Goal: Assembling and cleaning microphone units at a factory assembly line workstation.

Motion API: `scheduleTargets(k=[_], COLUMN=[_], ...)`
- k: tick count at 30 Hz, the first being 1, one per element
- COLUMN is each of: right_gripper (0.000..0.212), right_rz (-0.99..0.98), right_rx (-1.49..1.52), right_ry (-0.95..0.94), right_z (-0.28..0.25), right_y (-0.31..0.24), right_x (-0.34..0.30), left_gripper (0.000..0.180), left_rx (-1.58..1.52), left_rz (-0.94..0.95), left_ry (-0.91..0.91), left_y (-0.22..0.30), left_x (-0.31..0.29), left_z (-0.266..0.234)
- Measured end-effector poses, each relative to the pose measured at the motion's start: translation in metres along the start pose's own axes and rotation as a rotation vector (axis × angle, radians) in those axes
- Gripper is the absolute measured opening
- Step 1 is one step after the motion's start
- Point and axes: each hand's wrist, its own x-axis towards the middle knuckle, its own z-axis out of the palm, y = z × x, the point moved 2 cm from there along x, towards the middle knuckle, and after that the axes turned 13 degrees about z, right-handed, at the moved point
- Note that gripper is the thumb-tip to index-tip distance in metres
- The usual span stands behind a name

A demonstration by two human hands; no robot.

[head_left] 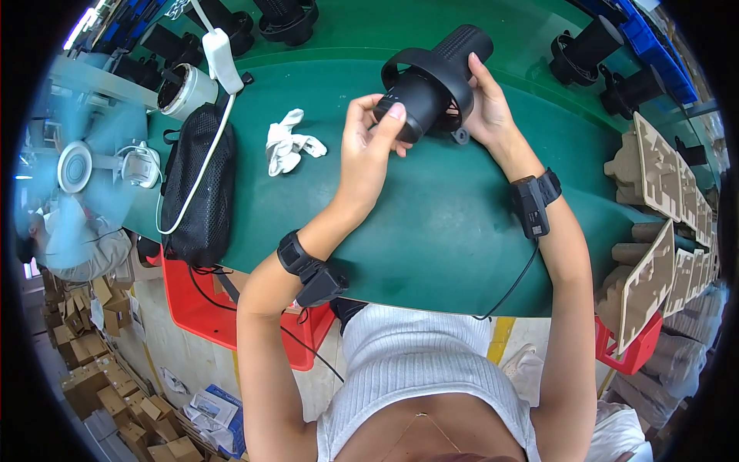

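Observation:
Above the green table, both my hands hold a black cylindrical device. It has a wide open ring around its middle and a textured, dotted tube at its far end; its exact kind I cannot tell. My left hand is closed around the smooth near end, thumb on top. At the device's right side, my right hand grips near the ring and tube, its thumb along the tube and the other fingers mostly hidden. A small grey tab with a hole sticks out below the ring.
A crumpled white cloth and a black mesh pouch lie left, near a white cable and spinning fan. Similar black devices stand along the back. Moulded cardboard trays stack at right; a red bin sits below the table.

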Motion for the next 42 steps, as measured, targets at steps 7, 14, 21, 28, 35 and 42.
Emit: scheduleTargets(k=[7, 14, 21, 28, 35, 42], right_gripper=[0.045, 0.050, 0.057, 0.056, 0.051, 0.046], right_rz=[0.051, 0.077, 0.068, 0.072, -0.025, 0.032], right_rx=[0.054, 0.036, -0.109, -0.097, -0.021, -0.043], right_ry=[-0.220, -0.014, 0.029, 0.075, -0.002, -0.144], right_z=[-0.027, -0.016, -0.017, -0.012, -0.001, -0.014], right_y=[-0.003, 0.001, -0.001, 0.001, -0.001, -0.001], right_x=[0.011, 0.007, 0.008, 0.006, 0.001, 0.008], left_gripper=[0.038, 0.053, 0.041, 0.074, 0.060, 0.047], left_rx=[-0.198, -0.164, 0.041, 0.423, 0.071, 0.005], left_rz=[-0.163, -0.214, 0.063, 0.328, 0.135, -0.023], left_ry=[-0.059, -0.171, -0.178, -0.252, -0.140, -0.094], left_y=[-0.012, -0.013, -0.006, 0.004, 0.000, 0.007], left_x=[0.000, -0.002, -0.009, -0.005, -0.004, 0.000], left_z=[-0.001, -0.003, 0.007, 0.009, 0.006, 0.004])
